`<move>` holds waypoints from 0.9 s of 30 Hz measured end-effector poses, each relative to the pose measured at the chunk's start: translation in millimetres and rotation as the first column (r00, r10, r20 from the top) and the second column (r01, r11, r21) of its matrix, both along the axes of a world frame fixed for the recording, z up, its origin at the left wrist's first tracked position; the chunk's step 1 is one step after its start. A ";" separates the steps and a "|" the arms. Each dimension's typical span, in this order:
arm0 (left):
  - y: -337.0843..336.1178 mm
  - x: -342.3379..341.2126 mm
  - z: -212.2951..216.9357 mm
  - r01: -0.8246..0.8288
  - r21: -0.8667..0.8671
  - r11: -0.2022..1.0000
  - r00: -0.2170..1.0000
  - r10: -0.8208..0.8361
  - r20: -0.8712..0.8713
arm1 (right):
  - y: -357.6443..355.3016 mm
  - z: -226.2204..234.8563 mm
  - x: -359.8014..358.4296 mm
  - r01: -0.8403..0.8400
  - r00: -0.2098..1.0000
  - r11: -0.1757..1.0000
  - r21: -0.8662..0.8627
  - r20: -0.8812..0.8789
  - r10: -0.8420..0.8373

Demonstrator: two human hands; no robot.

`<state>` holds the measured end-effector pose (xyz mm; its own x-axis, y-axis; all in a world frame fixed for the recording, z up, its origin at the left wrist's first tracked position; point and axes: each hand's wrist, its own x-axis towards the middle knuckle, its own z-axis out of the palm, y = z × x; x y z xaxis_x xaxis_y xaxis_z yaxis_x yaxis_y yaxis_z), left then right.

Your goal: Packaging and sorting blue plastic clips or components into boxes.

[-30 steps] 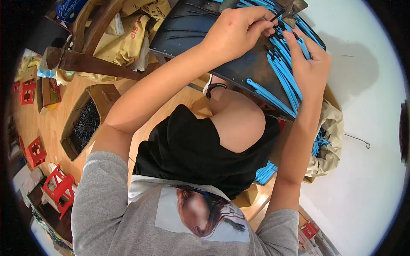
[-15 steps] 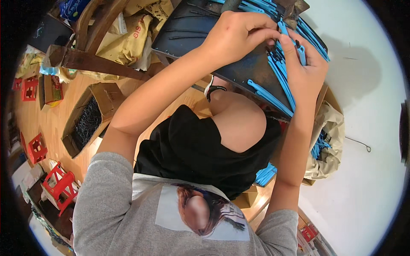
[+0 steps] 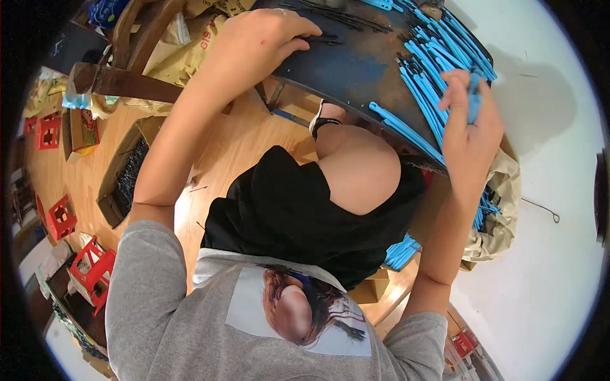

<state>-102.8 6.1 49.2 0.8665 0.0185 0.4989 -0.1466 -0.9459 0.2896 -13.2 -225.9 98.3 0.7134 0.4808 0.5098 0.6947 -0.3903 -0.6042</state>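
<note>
A dark round table (image 3: 356,76) fills the top of the view. Several blue plastic strips (image 3: 419,95) lie across its right part, and thin dark pins (image 3: 318,19) lie at its far left part. My left hand (image 3: 264,38) rests palm down on the table's left rim, fingers spread beside the dark pins, holding nothing I can see. My right hand (image 3: 470,120) is closed on a blue strip (image 3: 473,95) at the table's right edge, over the pile of strips. My bare knee (image 3: 359,171) and black shorts show below the table.
A brown paper bag (image 3: 495,216) with more blue strips stands right of my leg. More blue strips (image 3: 400,251) lie on the wooden floor (image 3: 229,146). A cardboard box (image 3: 124,178) of dark pieces stands at left, with red stools (image 3: 92,270) beyond. A white wall (image 3: 546,159) is on the right.
Both hands were together over the blue strips; now my left hand has moved left to the table's rim and my right hand has drawn down to the right edge with a strip.
</note>
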 end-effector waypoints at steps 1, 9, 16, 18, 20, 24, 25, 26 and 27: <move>1.5 0.0 2.3 -0.002 0.002 1.000 1.000 0.002 -0.003 | -1.8 -0.6 0.3 -0.071 0.997 0.994 -0.079 0.035 0.074; 16.1 6.7 45.3 0.127 0.154 0.980 0.983 -0.104 -0.149 | -13.6 12.7 -8.9 -0.226 0.974 0.837 -0.498 -0.125 0.189; -1.7 9.3 43.9 0.035 -0.017 0.999 0.990 -0.032 0.137 | -10.1 4.6 -0.2 -0.299 0.954 0.717 -0.629 -0.185 0.235; -5.0 12.0 41.5 0.075 -0.050 0.996 0.980 -0.064 0.187 | -5.3 6.9 0.4 -0.299 0.953 0.672 -0.677 -0.182 0.241; -9.4 15.1 38.3 0.162 -0.107 0.981 0.948 -0.124 0.293 | -4.1 1.8 6.9 -0.325 0.944 0.671 -0.666 -0.189 0.270; -20.3 18.0 32.9 0.210 -0.322 0.923 0.956 -0.125 0.265 | -1.0 0.7 12.0 -0.393 0.919 0.670 -0.630 -0.239 0.315; -21.5 18.9 31.2 0.206 -0.322 0.924 0.956 -0.120 0.266 | 1.5 2.7 11.2 -0.412 0.911 0.672 -0.615 -0.274 0.308; -22.2 20.2 29.4 0.220 -0.349 0.911 0.954 -0.128 0.270 | 3.6 3.4 10.6 -0.430 0.902 0.674 -0.600 -0.308 0.301; -22.5 21.6 27.3 0.235 -0.375 0.897 0.952 -0.135 0.274 | 5.2 1.8 10.6 -0.432 0.901 0.673 -0.600 -0.308 0.305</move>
<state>-81.2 -16.3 76.5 0.7321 0.1101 0.6723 -0.4183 -0.7063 0.5712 -2.6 -220.6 100.1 0.4473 0.8846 -0.1318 0.7805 -0.4581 -0.4254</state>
